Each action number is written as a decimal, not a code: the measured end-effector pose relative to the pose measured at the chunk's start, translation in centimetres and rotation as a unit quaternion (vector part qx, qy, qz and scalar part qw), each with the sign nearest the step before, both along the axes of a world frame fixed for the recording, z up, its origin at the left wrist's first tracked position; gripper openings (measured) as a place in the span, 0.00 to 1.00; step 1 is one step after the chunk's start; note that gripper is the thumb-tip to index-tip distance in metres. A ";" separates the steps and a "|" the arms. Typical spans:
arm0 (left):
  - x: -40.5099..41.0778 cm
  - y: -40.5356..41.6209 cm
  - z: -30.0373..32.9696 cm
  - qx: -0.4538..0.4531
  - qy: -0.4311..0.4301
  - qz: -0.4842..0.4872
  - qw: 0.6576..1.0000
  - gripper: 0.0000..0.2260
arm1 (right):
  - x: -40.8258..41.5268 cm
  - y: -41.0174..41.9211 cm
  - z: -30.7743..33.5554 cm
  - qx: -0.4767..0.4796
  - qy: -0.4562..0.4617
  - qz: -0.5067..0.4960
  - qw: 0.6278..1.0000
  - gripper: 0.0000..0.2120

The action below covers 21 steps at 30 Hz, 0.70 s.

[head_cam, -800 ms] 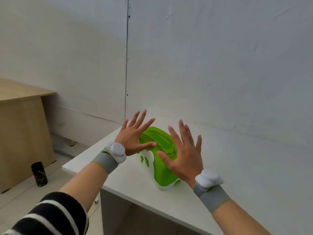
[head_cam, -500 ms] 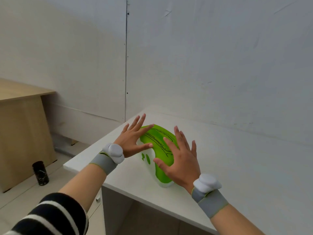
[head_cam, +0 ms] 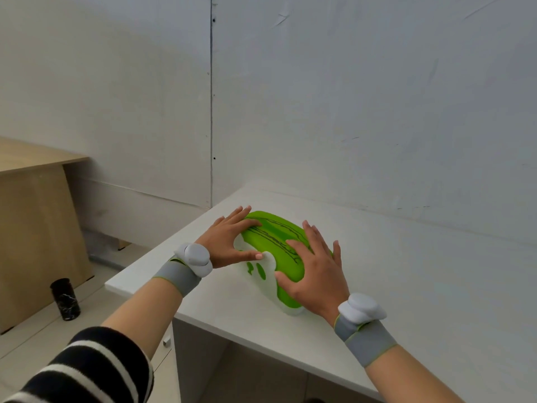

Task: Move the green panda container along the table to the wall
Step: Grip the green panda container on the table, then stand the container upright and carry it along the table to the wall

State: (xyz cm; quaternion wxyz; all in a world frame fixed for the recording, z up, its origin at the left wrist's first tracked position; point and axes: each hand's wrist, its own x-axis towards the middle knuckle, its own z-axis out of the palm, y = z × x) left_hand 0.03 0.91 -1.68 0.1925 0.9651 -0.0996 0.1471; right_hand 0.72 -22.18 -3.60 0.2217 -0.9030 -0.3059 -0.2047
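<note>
The green panda container (head_cam: 276, 248) lies on the white bench (head_cam: 421, 286), near the bench's left front corner. Its long side runs from the near edge, by the right hand, away toward the far left, where the wall (head_cam: 377, 112) stands. There is bare bench between the container's far end and the wall, so it is not there yet.

The left hand (head_cam: 229, 242) lies flat on the left side of the green lid, fingers spread wide, thumb on the white panda part. The right hand (head_cam: 315, 271) lies flat on the right side, fingers spread wide too. Neither hand is curled around the container; they press on it from both sides and from the top.

Both hands sit on the near part of the container, so the wall is straight ahead of them. I think the next move is a push forward, sliding the container along the bench. Both hands should push evenly, or the container may turn.
</note>
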 end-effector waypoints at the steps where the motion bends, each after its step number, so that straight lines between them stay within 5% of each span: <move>1: 0.0 0.0 0.1 0.006 -0.002 -0.002 1.000 0.46 | 0.2 -0.3 0.0 -0.001 0.001 -0.001 1.000 0.31; 16: 0.3 -1.4 0.2 -0.004 -0.004 -0.013 1.000 0.41 | 3.8 -3.8 1.5 0.025 0.129 0.032 0.991 0.27; 21: 0.6 -1.5 0.0 -0.009 0.011 0.013 1.000 0.39 | 3.9 -3.4 1.4 0.028 0.149 0.039 0.988 0.35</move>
